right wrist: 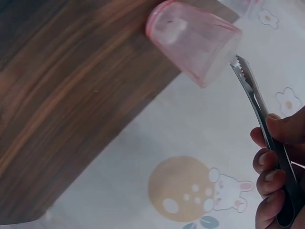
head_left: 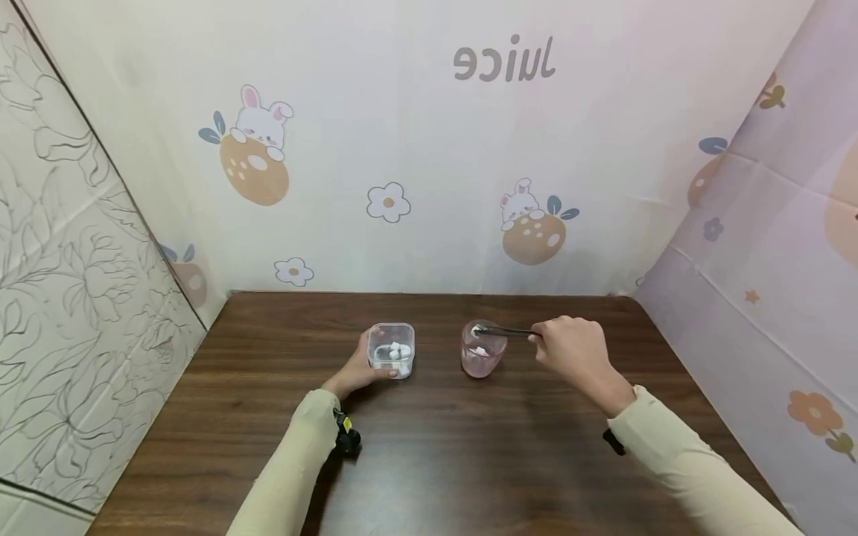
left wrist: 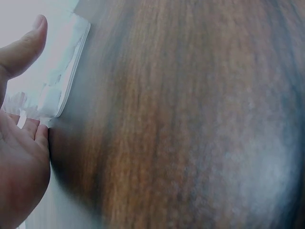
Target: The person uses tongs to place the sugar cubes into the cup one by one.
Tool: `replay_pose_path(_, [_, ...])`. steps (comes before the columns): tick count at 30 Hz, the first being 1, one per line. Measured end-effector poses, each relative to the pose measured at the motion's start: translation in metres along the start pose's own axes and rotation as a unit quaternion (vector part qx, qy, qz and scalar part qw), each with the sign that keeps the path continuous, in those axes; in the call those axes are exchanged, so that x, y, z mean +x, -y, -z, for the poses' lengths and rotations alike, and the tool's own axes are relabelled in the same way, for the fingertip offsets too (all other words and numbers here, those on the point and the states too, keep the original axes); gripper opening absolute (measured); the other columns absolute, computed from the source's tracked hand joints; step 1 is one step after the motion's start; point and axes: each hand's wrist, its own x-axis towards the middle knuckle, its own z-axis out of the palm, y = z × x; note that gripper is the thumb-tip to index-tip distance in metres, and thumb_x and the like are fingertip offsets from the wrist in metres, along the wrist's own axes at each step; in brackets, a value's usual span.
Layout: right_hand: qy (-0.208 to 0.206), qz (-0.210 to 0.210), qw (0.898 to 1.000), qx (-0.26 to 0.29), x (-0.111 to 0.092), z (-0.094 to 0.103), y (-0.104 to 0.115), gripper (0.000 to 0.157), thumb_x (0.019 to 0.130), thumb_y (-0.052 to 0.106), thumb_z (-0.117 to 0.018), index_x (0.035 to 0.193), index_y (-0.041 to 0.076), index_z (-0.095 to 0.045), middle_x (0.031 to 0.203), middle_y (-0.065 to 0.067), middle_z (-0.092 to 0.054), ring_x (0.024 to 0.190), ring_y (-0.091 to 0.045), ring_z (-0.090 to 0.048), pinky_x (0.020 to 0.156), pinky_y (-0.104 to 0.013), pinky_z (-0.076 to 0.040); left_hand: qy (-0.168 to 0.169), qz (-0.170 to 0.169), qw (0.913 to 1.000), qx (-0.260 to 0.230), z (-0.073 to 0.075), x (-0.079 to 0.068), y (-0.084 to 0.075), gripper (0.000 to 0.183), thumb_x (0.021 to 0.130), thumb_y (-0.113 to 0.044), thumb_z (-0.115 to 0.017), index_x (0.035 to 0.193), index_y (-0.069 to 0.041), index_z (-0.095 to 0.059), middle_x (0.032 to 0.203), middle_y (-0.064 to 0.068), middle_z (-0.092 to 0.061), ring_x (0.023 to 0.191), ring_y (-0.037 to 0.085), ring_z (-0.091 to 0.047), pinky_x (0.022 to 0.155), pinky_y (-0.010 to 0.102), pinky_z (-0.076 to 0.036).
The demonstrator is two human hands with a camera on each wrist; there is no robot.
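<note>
My left hand [head_left: 355, 374] grips a clear square plastic container [head_left: 392, 332] by its left side, thumb along the near wall. Several small white cube-like pieces [head_left: 399, 351] lie inside it. To the right stands a see-through pink cup [head_left: 481, 365], with a white piece [head_left: 479, 351] in it. My right hand [head_left: 575, 350] holds metal tongs [right wrist: 259, 102] with serrated tips, thumb on one arm and fingers curled round the other. At the cup's mouth, the nearly closed tips pinch another white piece [head_left: 477, 330]. The left wrist view shows the left thumb [left wrist: 26, 50] beside the container.
Both things are near the back of a dark wooden table [head_left: 429, 461]. A patterned cloth backdrop [head_left: 429, 246] rises right behind the table's far edge, and printed panels flank both sides. A wrist camera [head_left: 346, 439] is strapped under the left sleeve.
</note>
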Motion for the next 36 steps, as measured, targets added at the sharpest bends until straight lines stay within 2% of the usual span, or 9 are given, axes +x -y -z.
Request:
replay_pose_path(2, [0.010, 0.000, 1.000, 0.000, 0.000, -0.002, -0.002, 0.015, 0.081, 0.014, -0.072, 0.067, 0.014, -0.068, 0.044, 0.006, -0.036, 0.039, -0.011, -0.029, 0.037, -0.028, -0.023, 0.008, 0.001, 1.0000, -0.001, 0.002, -0.003, -0.010, 0.101, 0.073, 0.002, -0.079, 0.147, -0.004, -0.011, 0.147, 0.025, -0.027, 0.133, 0.041, -0.026, 0.108, 0.052, -0.018])
replay_pose_path(5, [0.022, 0.002, 1.000, 0.000, 0.000, -0.007, -0.002, 0.018, 0.082, 0.014, -0.072, 0.065, 0.015, -0.066, 0.044, 0.007, -0.033, 0.040, -0.010, -0.027, 0.038, -0.028, -0.021, 0.007, -0.001, 1.0000, -0.005, 0.003, -0.002, -0.012, 0.101, 0.072, 0.003, -0.079, 0.147, -0.003, -0.012, 0.146, 0.026, -0.027, 0.132, 0.041, -0.027, 0.109, 0.052, -0.017])
replay_pose_path(12, [0.030, 0.016, 0.999, -0.010, 0.003, -0.018, 0.001, 0.020, 0.078, 0.012, -0.074, 0.061, 0.016, -0.065, 0.045, 0.006, -0.038, 0.041, -0.012, -0.027, 0.038, -0.029, -0.023, -0.004, -0.005, 0.9999, -0.012, 0.002, 0.002, 0.000, 0.101, 0.071, 0.003, -0.080, 0.147, -0.006, -0.014, 0.147, 0.023, -0.028, 0.133, 0.039, -0.027, 0.109, 0.050, -0.017])
replay_pose_path(19, [0.037, 0.034, 0.999, -0.021, 0.011, -0.016, 0.002, 0.040, 0.076, 0.009, -0.072, 0.048, 0.019, -0.046, 0.044, 0.005, -0.033, 0.042, -0.012, -0.025, 0.039, -0.029, -0.021, -0.008, -0.012, 0.9999, -0.005, 0.003, 0.003, -0.003, 0.101, 0.070, 0.002, -0.081, 0.147, -0.005, -0.015, 0.146, 0.024, -0.029, 0.132, 0.040, -0.028, 0.109, 0.051, -0.017])
replay_pose_path(22, [0.048, 0.043, 0.997, -0.034, 0.016, -0.012, 0.003, 0.043, 0.075, 0.009, -0.073, 0.047, 0.019, -0.041, 0.044, 0.005, -0.032, 0.044, -0.011, -0.024, 0.039, -0.029, -0.021, -0.011, -0.010, 0.9999, -0.003, 0.004, 0.005, -0.004, 0.102, 0.070, 0.002, -0.081, 0.147, -0.006, -0.015, 0.146, 0.023, -0.031, 0.132, 0.038, -0.028, 0.109, 0.050, -0.018])
replay_pose_path(26, [0.063, 0.054, 0.995, -0.053, 0.023, -0.009, 0.007, 0.042, 0.073, 0.011, -0.076, 0.048, 0.017, -0.043, 0.044, 0.004, -0.033, 0.044, -0.011, -0.024, 0.039, -0.028, -0.023, -0.010, -0.006, 0.9999, -0.001, 0.004, 0.006, -0.006, 0.101, 0.071, 0.003, -0.080, 0.147, -0.005, -0.014, 0.146, 0.023, -0.030, 0.132, 0.039, -0.028, 0.109, 0.049, -0.018])
replay_pose_path(29, [0.071, 0.062, 0.994, -0.064, 0.026, -0.007, 0.011, 0.036, 0.071, 0.013, -0.079, 0.051, 0.015, -0.049, 0.045, 0.003, -0.037, 0.041, -0.010, -0.030, 0.038, -0.028, -0.028, -0.011, -0.012, 0.9999, -0.002, 0.003, 0.005, -0.007, 0.101, 0.070, 0.003, -0.080, 0.147, -0.003, -0.014, 0.145, 0.026, -0.030, 0.132, 0.041, -0.028, 0.109, 0.051, -0.017])
replay_pose_path(33, [0.077, 0.069, 0.992, -0.070, 0.026, -0.009, 0.014, 0.030, 0.067, 0.017, -0.083, 0.055, 0.013, -0.056, 0.047, 0.002, -0.043, 0.039, -0.011, -0.038, 0.036, -0.030, -0.036, -0.010, -0.010, 0.9999, 0.003, 0.001, 0.002, -0.003, 0.102, 0.070, 0.002, -0.081, 0.147, -0.003, -0.014, 0.145, 0.026, -0.030, 0.132, 0.041, -0.028, 0.108, 0.052, -0.018])
replay_pose_path(36, [0.083, 0.069, 0.992, -0.068, 0.024, -0.013, 0.016, 0.029, 0.066, 0.018, -0.084, 0.056, 0.013, -0.057, 0.048, 0.002, -0.046, 0.039, -0.012, -0.039, 0.036, -0.031, -0.037, -0.007, -0.004, 1.0000, 0.002, -0.001, -0.001, 0.001, 0.102, 0.070, 0.002, -0.081, 0.147, -0.003, -0.014, 0.146, 0.025, -0.030, 0.132, 0.040, -0.029, 0.108, 0.051, -0.019])
